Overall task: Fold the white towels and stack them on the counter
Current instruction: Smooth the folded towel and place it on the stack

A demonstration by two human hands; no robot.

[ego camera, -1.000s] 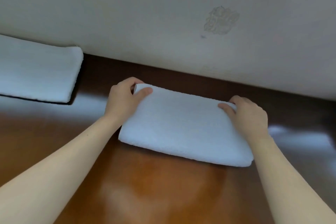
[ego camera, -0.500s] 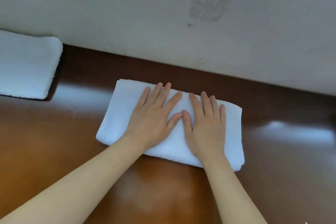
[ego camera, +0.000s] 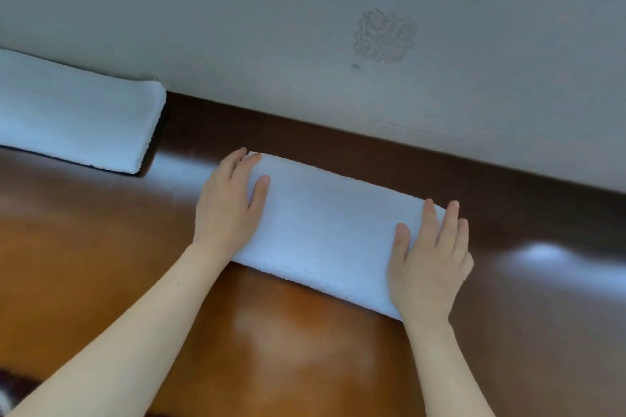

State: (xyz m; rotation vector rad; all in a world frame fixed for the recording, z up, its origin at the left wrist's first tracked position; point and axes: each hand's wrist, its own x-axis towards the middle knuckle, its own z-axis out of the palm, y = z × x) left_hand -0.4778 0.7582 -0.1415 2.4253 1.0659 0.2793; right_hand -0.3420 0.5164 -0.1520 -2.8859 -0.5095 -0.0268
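Head view looks down on the left hand [ego camera: 228,205] and right hand [ego camera: 429,264], both flat with fingers straight, pressing opposite ends of a folded white towel [ego camera: 330,230]. It lies on the glossy brown counter [ego camera: 288,349], near the grey wall [ego camera: 305,27]. Another folded towel [ego camera: 74,122] sits well apart at far left. Bare counter stretches toward the near edge.
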